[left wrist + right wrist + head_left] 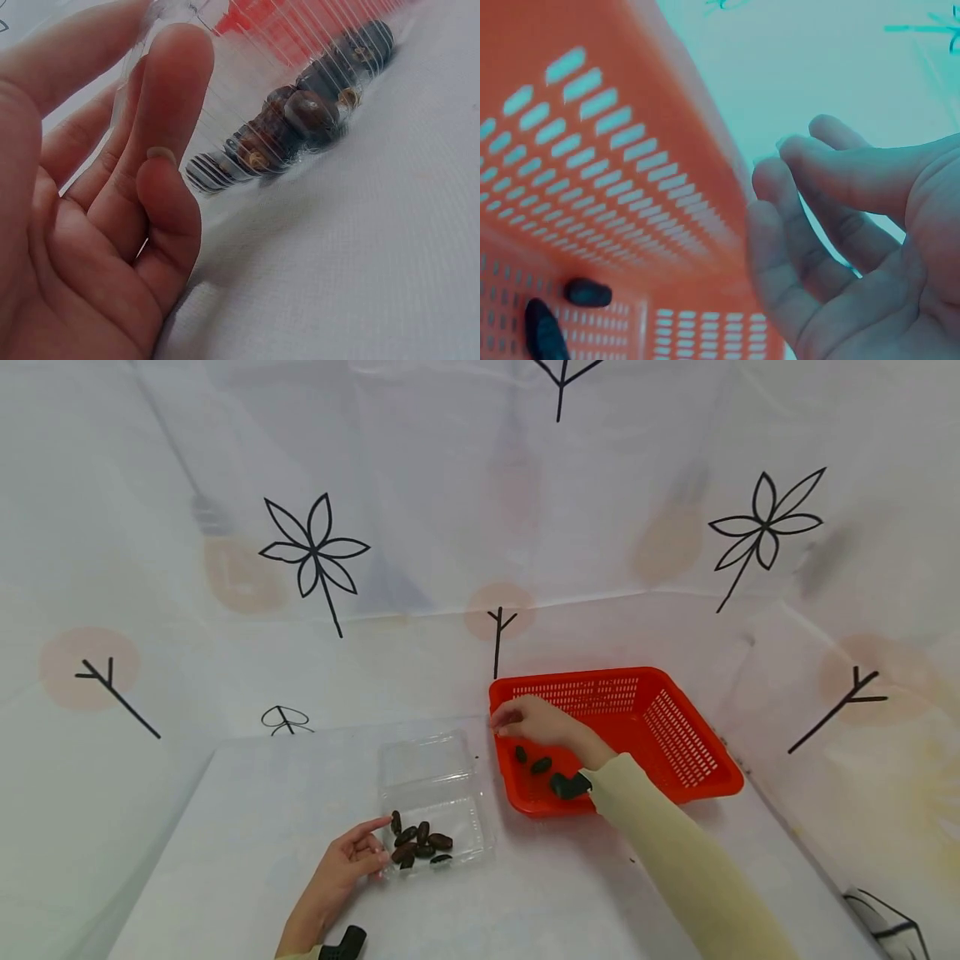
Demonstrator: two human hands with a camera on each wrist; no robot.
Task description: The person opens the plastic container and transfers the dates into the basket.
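Observation:
A clear plastic clamshell box (461,806) lies with its lid (423,760) folded back, several dark brown dates (423,832) in its lower half. At its left side my left hand (341,868) touches the wall with extended fingers. In the left wrist view, dates (311,116) show through the ribbed plastic beside my fingers (176,82). Over the left rim of the red basket (682,789) is my right hand (536,722), its fingers (769,225) loosely bent with nothing visible between them. Two dates (541,765) lie in the basket below that hand.
The white-covered table (247,827) supports box and basket, with the basket to the right of the box. Behind rises a white sheet (420,677) printed with black plant drawings. The basket's slotted wall (592,120) stands close to my right hand.

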